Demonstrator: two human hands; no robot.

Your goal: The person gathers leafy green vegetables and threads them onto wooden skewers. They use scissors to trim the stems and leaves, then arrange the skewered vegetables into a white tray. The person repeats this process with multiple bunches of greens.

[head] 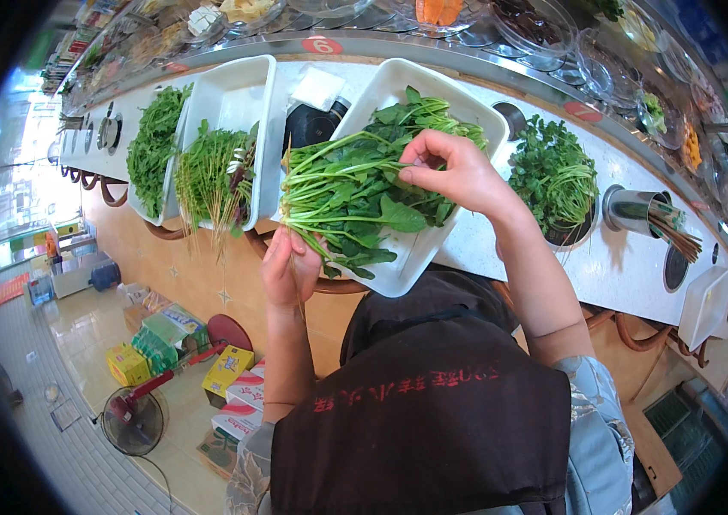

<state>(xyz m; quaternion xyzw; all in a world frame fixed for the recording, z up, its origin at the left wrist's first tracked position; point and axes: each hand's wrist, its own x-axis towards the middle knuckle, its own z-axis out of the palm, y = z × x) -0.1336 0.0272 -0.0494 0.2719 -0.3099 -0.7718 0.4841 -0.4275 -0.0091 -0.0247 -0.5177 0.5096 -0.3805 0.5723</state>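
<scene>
A bunch of spinach-like leafy greens (pixel 344 187) lies across the left side of a white plastic tray (pixel 412 270), its pale root ends to the left. My left hand (pixel 292 264) grips the bunch low at the root ends. A thin straw-coloured strand (pixel 289 154) runs along these ends and past my left fingers. Over the leaves, my right hand (pixel 460 170) has thumb and forefinger close together at a green stem; whether they pinch it is unclear. More greens (pixel 431 112) fill the tray's far part, partly hidden by my right hand.
On the left are a white tray (pixel 238 84) with stringy greens (pixel 212 174) and another heap of greens (pixel 158 148). Cilantro-like herbs (pixel 550 174) and a metal chopstick holder (pixel 631 209) stand right. Chair backs (pixel 338 286) line the counter's near edge; a fan (pixel 133 418) stands left.
</scene>
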